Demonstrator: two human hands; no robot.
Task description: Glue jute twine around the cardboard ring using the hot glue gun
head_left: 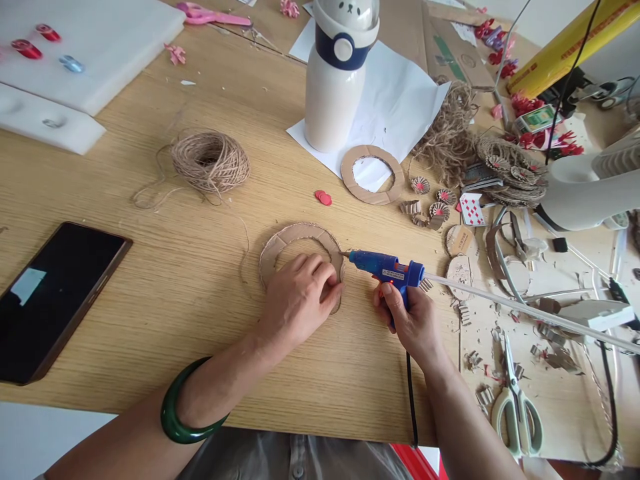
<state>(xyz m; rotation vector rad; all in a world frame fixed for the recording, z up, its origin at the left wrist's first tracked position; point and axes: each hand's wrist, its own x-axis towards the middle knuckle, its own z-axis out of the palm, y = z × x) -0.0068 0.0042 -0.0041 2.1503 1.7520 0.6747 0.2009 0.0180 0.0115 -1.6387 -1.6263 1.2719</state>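
My right hand [407,320] grips a blue hot glue gun [385,265], its nozzle at the right edge of a cardboard ring [280,241] lying on the table. A long clear glue stick [500,301] sticks out of the gun's back. My left hand [305,290] is closed on the ring's lower right side, thumb and fingers pinching its rim. Twine appears to run along the ring's outer edge. From there a loose strand leads up to a ball of brown twine [210,163] at the upper left.
A white bottle [335,87] stands on white paper behind a second cardboard ring [373,193]. Small red discs [323,197] lie nearby. At left is a phone [60,300]. Scissors [515,400], cardboard scraps and cables crowd the right side. The gun's black cord [411,400] hangs over the front edge.
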